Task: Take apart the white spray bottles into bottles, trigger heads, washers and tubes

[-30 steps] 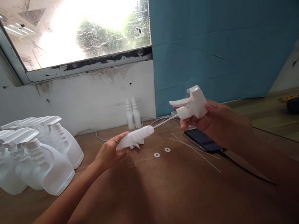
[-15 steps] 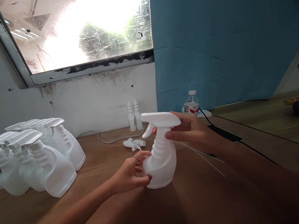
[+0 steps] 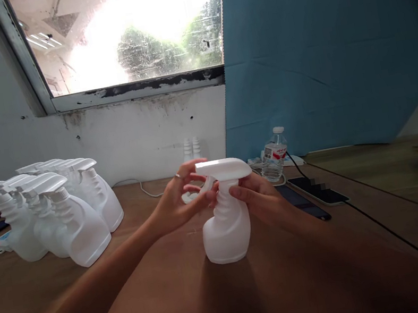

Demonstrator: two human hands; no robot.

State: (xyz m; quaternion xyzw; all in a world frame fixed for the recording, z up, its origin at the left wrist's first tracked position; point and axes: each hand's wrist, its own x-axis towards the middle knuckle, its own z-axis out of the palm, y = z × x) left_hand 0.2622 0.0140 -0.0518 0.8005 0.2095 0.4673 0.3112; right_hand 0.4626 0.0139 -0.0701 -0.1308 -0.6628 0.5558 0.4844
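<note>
A white spray bottle (image 3: 228, 237) stands upright on the brown table before me, its trigger head on top with the nozzle facing left. My right hand (image 3: 265, 198) is closed around the neck just under the back of the head. My left hand (image 3: 179, 202) has come to the neck from the left, its thumb by the trigger and collar and its other fingers curled behind. Exactly where those fingers touch is partly hidden. Loose white trigger parts (image 3: 188, 197) lie behind my left hand, mostly covered.
Several white spray bottles (image 3: 85, 235) with trigger heads stand grouped at the left. Two slim white bottles (image 3: 187, 148) are against the wall. To the right are a clear drink bottle (image 3: 274, 158), a phone (image 3: 320, 191) on a cable and a dark flat device (image 3: 302, 202).
My left hand has moved up from the bottle's body to the neck and trigger. My right hand stays at the neck, slightly lower. The view has shifted a little.
</note>
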